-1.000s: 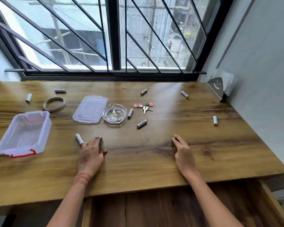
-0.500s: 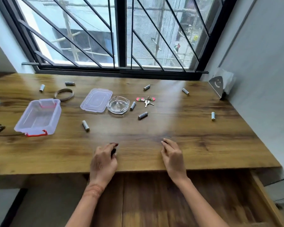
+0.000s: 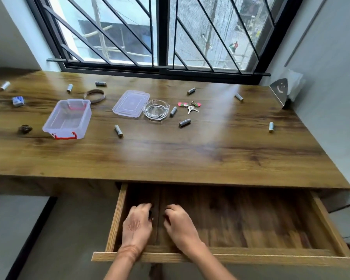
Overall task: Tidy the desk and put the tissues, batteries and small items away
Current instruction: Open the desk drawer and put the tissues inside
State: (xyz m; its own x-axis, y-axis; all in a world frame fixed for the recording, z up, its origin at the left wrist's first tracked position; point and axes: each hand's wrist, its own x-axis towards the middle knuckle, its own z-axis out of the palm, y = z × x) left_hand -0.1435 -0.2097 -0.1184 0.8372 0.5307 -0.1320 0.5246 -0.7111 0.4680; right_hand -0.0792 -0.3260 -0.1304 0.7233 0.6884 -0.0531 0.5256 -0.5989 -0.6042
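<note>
The wooden desk (image 3: 170, 156) carries several scattered batteries, among them one (image 3: 118, 130) in front of the lid, one (image 3: 184, 122) right of the ashtray and one (image 3: 271, 127) at the far right. A clear plastic box (image 3: 85, 122) with red clips stands open and empty at the left, its lid (image 3: 131, 104) lying apart. A tissue holder (image 3: 280, 92) with tissues (image 3: 294, 83) leans in the right corner. My left hand (image 3: 137, 223) and my right hand (image 3: 180, 225) are side by side inside the open drawer (image 3: 251, 219), fingers bent down, nothing seen in them.
A glass ashtray (image 3: 156, 116), keys with pink tags (image 3: 190, 107), a brown band (image 3: 87, 93), a blue-white crumpled packet (image 3: 18, 101) and a brown lump (image 3: 25, 129) lie on the desk. The window grille runs behind; a grey wall closes the right side.
Both hands left the desk top and came down into the drawer, which now stands pulled out far under the desk edge. The view pulled back and shows more of the desk's left.
</note>
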